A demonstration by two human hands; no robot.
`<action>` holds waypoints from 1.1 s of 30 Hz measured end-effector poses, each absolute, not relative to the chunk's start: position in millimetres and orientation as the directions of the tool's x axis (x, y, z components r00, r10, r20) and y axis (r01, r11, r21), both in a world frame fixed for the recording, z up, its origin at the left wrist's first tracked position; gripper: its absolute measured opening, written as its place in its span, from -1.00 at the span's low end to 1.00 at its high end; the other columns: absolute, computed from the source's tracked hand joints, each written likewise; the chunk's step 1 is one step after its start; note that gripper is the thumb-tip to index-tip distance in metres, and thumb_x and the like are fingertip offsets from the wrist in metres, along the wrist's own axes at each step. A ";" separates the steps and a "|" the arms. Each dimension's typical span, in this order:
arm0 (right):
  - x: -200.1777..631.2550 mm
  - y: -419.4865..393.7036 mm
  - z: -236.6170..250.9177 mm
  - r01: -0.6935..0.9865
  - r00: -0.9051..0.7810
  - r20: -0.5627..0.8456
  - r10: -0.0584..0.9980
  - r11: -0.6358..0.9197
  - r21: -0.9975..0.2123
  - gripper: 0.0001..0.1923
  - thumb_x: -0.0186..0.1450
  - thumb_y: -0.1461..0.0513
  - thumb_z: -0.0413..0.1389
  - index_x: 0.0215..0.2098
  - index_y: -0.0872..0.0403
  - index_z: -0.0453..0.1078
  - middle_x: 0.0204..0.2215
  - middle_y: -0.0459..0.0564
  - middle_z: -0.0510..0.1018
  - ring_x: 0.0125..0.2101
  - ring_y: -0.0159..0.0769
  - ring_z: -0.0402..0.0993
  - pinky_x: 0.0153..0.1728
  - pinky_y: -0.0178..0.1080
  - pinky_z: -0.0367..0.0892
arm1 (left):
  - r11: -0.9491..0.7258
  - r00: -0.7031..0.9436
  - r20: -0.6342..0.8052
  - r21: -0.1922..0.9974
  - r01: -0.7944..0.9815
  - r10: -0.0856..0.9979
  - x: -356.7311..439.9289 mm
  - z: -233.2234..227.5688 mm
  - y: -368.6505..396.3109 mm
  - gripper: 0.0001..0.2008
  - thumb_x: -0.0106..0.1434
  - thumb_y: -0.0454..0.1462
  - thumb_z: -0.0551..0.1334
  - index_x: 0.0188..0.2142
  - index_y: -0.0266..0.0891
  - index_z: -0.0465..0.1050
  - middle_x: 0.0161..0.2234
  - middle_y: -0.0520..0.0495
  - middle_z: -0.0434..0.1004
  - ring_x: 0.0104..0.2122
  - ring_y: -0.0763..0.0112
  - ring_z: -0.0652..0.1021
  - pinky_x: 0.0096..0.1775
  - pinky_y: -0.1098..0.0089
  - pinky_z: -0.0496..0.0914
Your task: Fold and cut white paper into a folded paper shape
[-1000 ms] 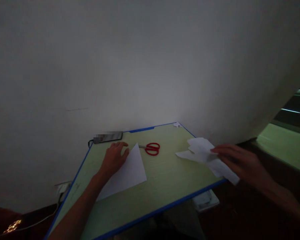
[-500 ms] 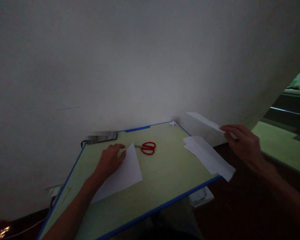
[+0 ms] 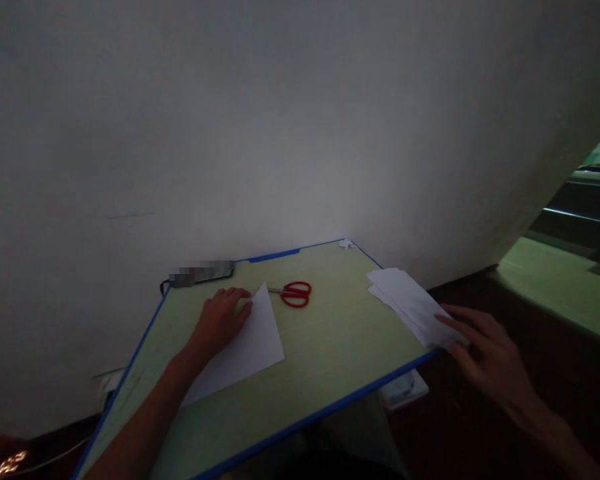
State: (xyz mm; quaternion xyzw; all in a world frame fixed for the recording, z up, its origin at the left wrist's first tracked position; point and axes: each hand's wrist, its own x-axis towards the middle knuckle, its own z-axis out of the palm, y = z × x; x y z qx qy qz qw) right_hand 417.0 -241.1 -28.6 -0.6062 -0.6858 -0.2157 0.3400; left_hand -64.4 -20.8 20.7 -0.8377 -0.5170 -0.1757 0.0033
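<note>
Down on the green table, the left hand lies flat and palm-down, its fingers loosely spread, resting on the far corner of a white sheet of paper that is folded or cut to a pointed shape. It presses the sheet to the surface and grips nothing. Just right of that point lie red-handled scissors, flat on the table and apart from both hands. At the right edge of the table sits a stack of white paper pieces, its near end hanging slightly past the blue rim. The right hand is open with fingers extended, the fingertips on or just at the near end of that stack; the dim light makes it hard to tell whether they truly touch it. At the far left edge, against the wall, lies a dark flat device with a cable.
</note>
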 end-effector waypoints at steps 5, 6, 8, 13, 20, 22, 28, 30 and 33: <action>432.1 -200.9 -9.0 0.959 0.211 0.527 0.823 -0.070 -0.274 -0.31 0.34 -0.12 0.07 0.31 0.05 0.28 0.26 0.24 0.35 0.25 0.16 0.29 0.23 0.18 0.25 | -0.472 0.414 0.284 0.183 0.862 0.865 -62.4 21.9 -21.5 -0.68 0.36 -0.16 0.07 -0.03 -0.22 0.49 -0.02 -0.22 0.59 0.02 0.05 0.52 0.03 0.08 0.38; 434.9 -185.8 -6.7 0.949 0.238 0.423 0.874 -0.117 -0.292 -0.11 0.29 -0.20 0.09 0.41 0.09 0.12 0.32 0.29 0.28 0.29 0.21 0.24 0.25 0.21 0.22 | -0.473 0.416 0.279 0.183 0.862 0.865 -61.7 22.4 -22.2 -0.68 0.36 -0.16 0.07 -0.03 -0.22 0.49 -0.03 -0.22 0.59 0.02 0.05 0.52 0.03 0.08 0.38; 438.7 -155.1 -5.6 0.936 0.232 0.227 0.946 -0.154 -0.317 0.18 0.16 -0.30 0.14 0.50 0.15 -0.13 0.41 0.35 0.11 0.36 0.28 0.09 0.30 0.24 0.13 | -0.473 0.417 0.272 0.188 0.861 0.867 -60.7 23.4 -23.9 -0.68 0.36 -0.17 0.07 -0.03 -0.22 0.49 -0.04 -0.22 0.59 0.00 0.06 0.52 0.01 0.08 0.38; 440.8 -106.7 -16.3 0.912 0.219 -0.024 0.975 -0.214 -0.349 0.50 -0.04 -0.35 0.25 0.51 0.21 -0.38 0.43 0.51 -0.08 0.39 0.42 -0.08 0.28 0.34 0.06 | -0.464 0.404 0.286 0.186 0.866 0.869 -60.9 24.0 -26.9 -0.69 0.37 -0.18 0.06 -0.03 -0.21 0.48 -0.04 -0.22 0.59 0.01 0.07 0.52 0.00 0.08 0.38; 436.0 -91.5 -20.4 0.928 0.109 0.114 0.987 -0.060 -0.369 0.31 0.12 -0.25 0.20 0.49 0.32 -0.29 0.37 0.52 0.14 0.33 0.24 0.19 0.27 0.21 0.18 | -0.474 0.417 0.283 0.174 0.863 0.864 -56.8 26.9 -30.4 -0.71 0.38 -0.22 0.08 -0.03 -0.23 0.48 0.00 -0.22 0.58 0.02 0.06 0.52 0.02 0.05 0.36; 432.0 -89.1 -19.7 0.937 0.131 0.134 0.982 -0.079 -0.340 0.27 0.15 -0.25 0.18 0.49 0.32 -0.22 0.31 0.51 0.26 0.26 0.25 0.32 0.22 0.21 0.25 | -0.462 0.407 0.277 0.175 0.869 0.871 -55.5 28.8 -32.5 -0.72 0.38 -0.23 0.09 -0.02 -0.23 0.48 0.00 -0.22 0.58 0.02 0.07 0.53 0.02 0.06 0.36; 418.0 -86.5 -13.9 0.944 0.178 0.159 0.971 -0.123 -0.305 0.20 0.20 -0.29 0.09 0.48 0.32 -0.13 0.25 0.49 0.36 0.17 0.28 0.42 0.13 0.19 0.35 | -0.464 0.403 0.295 0.175 0.869 0.866 -55.0 28.9 -33.8 -0.75 0.38 -0.24 0.11 -0.03 -0.21 0.48 -0.02 -0.20 0.59 0.01 0.09 0.54 0.02 0.09 0.35; 415.5 -87.1 -10.9 0.937 0.214 0.145 0.966 -0.161 -0.310 0.20 0.20 -0.32 0.06 0.48 0.31 -0.14 0.26 0.48 0.35 0.18 0.28 0.41 0.14 0.19 0.34 | -0.473 0.409 0.306 0.178 0.863 0.860 -55.1 28.4 -33.1 -0.75 0.38 -0.25 0.12 -0.04 -0.23 0.49 -0.02 -0.20 0.59 0.01 0.09 0.54 0.02 0.09 0.36; 418.5 -90.8 -10.3 0.936 0.212 0.119 0.970 -0.166 -0.311 0.26 0.18 -0.35 0.06 0.48 0.33 -0.17 0.32 0.49 0.25 0.26 0.27 0.31 0.21 0.18 0.27 | -0.474 0.408 0.305 0.184 0.861 0.860 -54.9 28.9 -32.7 -0.76 0.38 -0.24 0.12 -0.04 -0.23 0.48 -0.02 -0.21 0.59 0.01 0.10 0.54 0.03 0.09 0.36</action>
